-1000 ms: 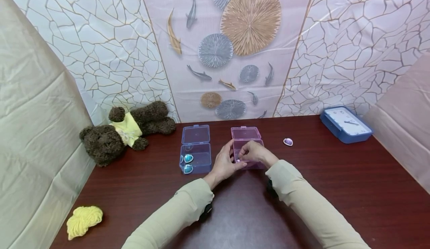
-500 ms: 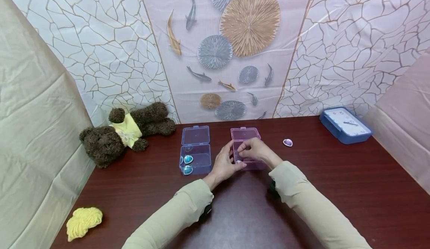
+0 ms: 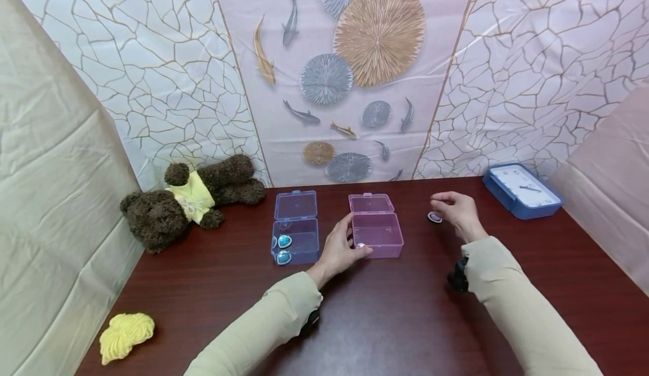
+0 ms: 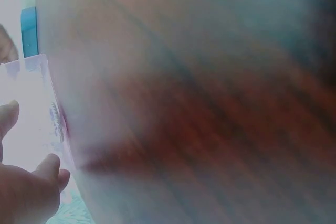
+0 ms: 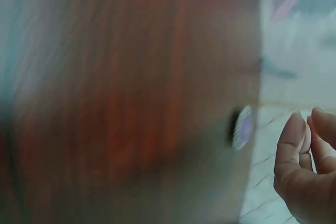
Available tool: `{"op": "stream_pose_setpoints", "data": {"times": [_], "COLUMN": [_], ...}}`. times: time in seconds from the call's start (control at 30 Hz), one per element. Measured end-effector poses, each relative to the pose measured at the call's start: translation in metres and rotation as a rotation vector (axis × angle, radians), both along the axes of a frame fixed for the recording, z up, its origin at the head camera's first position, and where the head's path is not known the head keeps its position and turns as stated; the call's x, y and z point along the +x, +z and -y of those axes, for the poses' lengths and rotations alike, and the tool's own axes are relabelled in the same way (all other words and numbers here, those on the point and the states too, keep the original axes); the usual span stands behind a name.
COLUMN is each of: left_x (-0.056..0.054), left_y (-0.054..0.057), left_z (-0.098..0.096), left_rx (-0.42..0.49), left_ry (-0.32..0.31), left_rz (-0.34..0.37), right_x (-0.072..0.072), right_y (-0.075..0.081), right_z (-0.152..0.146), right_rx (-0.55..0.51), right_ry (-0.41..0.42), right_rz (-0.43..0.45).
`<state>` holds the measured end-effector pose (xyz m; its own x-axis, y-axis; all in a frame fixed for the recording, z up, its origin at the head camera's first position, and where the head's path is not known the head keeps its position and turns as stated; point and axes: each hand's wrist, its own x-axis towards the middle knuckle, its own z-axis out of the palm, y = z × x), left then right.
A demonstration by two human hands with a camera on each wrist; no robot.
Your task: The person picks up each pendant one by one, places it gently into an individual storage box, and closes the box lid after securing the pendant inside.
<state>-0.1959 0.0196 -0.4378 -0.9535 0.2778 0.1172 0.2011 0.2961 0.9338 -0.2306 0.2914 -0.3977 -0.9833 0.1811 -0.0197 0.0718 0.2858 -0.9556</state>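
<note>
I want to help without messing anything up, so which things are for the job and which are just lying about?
Seem to be for the job:
pink box, in the left hand
purple gem, by the right hand
probably the blue box with blue gems

Seem to be just lying about:
teddy bear
yellow yarn
clock

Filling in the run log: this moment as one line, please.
left hand: holds open rectangular pink translucent-plastic box; right hand: near rounded purple gem, ungripped; rectangular blue translucent-plastic box: open, beside pink box
</note>
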Motion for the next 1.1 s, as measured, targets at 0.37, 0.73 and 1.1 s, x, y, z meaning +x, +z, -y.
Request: {"op": "stream_pose_setpoints", "data": {"times": [0.37,0.73,1.1], "left_x": [0.0,0.0,-0.003], "left_y": [0.0,0.001,-0.001], "left_z": [-0.002,-0.002,-0.001], "left_rx": [0.022,0.002,-0.018], "left_ry": [0.0,-0.004,0.004], "left_rz": [0.049,0.044,0.044], "right_x": [-0.002,-0.006,-0.003], "right_y": [-0.021,-0.025,-0.023], "right_z": [-0.022,-0.02,-0.013], "right_rx": [0.064,0.235,0.322], "right_ry": [0.036,0.052,0.08], "right_rz": [0.144,0.117,0.153]}}
